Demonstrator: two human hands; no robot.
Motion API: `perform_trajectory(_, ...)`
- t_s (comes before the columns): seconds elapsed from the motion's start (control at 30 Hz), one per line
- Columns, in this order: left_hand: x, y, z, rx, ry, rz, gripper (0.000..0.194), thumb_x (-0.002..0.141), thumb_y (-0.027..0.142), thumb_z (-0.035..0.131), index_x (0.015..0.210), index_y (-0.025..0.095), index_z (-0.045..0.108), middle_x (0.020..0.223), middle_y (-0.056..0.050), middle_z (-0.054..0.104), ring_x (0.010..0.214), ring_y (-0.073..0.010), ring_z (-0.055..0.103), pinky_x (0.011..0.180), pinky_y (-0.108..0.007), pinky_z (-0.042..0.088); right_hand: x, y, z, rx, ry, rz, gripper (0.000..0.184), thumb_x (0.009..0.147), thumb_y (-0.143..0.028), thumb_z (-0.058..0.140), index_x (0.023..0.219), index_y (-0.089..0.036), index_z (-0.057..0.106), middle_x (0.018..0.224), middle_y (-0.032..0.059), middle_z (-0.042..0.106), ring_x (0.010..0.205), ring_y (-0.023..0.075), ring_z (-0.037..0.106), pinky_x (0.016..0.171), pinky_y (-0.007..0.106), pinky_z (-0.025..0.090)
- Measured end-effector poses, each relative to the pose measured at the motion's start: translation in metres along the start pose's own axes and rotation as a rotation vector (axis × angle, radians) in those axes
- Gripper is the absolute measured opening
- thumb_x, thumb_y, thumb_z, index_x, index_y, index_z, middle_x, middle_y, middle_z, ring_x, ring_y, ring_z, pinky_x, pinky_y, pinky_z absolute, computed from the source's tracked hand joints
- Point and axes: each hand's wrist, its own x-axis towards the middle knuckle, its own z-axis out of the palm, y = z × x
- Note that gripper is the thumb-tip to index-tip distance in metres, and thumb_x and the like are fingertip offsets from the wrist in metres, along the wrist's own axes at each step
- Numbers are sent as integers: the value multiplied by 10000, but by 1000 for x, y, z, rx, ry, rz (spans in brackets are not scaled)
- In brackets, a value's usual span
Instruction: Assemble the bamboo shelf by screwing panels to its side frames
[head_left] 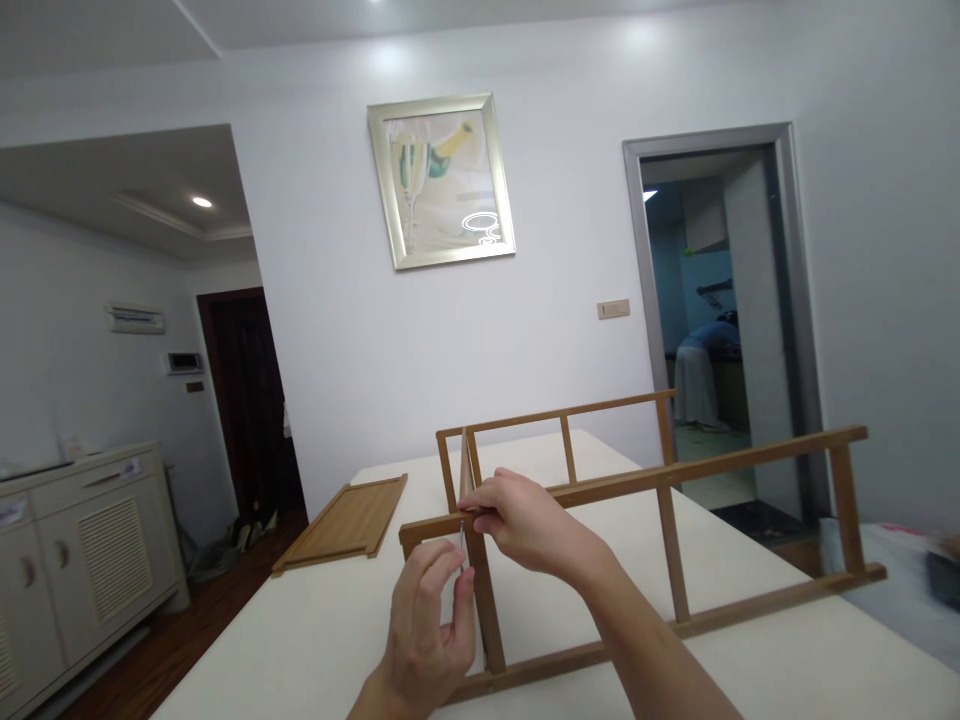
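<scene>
A wooden ladder-like rack frame [675, 540] stands on its side on the white table, with two long slatted sides and a thin panel [466, 465] upright between them near its left end. My left hand [431, 620] is closed in a pinch on a thin metal rod [462, 550], held upright just below the near top rail; whether it is a screw or a key I cannot tell. My right hand [529, 520] is closed over that rail where the panel meets it, fingertips pinching at the joint. Its fingers partly hide the joint.
Flat on the table [315, 640] at the left lies a slatted wooden panel [345, 515]. Beyond the table is a white wall with a framed picture [442, 185]. A cabinet [90, 570] stands at left; in the doorway at right a person [701, 370] bends over.
</scene>
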Motion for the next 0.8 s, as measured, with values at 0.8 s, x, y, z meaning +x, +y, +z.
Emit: perform_trajectory(0.8,7,0,-4,-287,-36,-314,304,849,23,551,1069,220,623,948,-32,695,895,-164,661,804,-278,533,0,5,3,-13,20,-39,199,786,-46,493,688,-196,580,674,13,588,822,169,508,615,244,286)
